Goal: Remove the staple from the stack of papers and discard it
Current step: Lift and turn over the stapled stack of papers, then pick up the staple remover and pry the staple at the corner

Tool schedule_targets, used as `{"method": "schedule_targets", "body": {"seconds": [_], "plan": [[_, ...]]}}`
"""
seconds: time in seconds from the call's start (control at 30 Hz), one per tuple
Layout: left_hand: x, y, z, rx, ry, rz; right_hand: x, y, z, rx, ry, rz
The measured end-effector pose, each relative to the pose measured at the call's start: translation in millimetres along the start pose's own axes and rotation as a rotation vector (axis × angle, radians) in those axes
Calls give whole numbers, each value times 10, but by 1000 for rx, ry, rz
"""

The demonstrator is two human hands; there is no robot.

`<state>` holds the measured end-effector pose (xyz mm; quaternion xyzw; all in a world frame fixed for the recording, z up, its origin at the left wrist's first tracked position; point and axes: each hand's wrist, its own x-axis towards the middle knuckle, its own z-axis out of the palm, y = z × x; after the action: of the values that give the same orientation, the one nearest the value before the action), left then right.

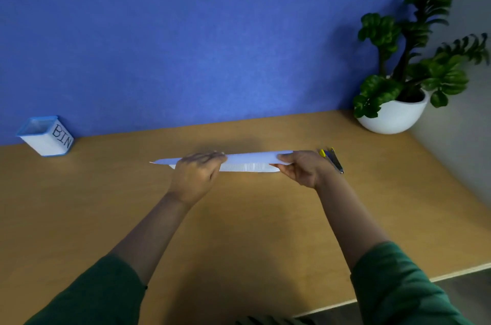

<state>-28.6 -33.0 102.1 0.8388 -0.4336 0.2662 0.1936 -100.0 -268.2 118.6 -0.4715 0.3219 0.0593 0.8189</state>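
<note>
Holding the paper stack [249,161] edge-on above the counter [239,231], long axis nine-to-three, I have my left hand [195,176] and right hand [300,168] closed on it. Staple remover [333,160] lies just beyond the right hand, at three o'clock; staple unseen.

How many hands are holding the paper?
2. The left hand grips the white stack of papers near its middle; the right hand grips its right end, above the wooden desk.
</note>
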Motion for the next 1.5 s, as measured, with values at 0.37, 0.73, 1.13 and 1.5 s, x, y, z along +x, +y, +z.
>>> {"method": "schedule_targets", "body": {"seconds": [0.37,0.73,1.13,1.5], "plan": [[-778,229,445,6,-412,-48,94,889,-390,-542,268,106],[-632,552,1060,-120,-1008,-407,299,1251,-510,-858,463,-32],[-580,523,1352,-10,-1249,-595,578,219,-1456,-1189,702,-178],[-541,561,1314,-20,-1291,-635,1044,70,-1757,-1337,779,-137]]}}
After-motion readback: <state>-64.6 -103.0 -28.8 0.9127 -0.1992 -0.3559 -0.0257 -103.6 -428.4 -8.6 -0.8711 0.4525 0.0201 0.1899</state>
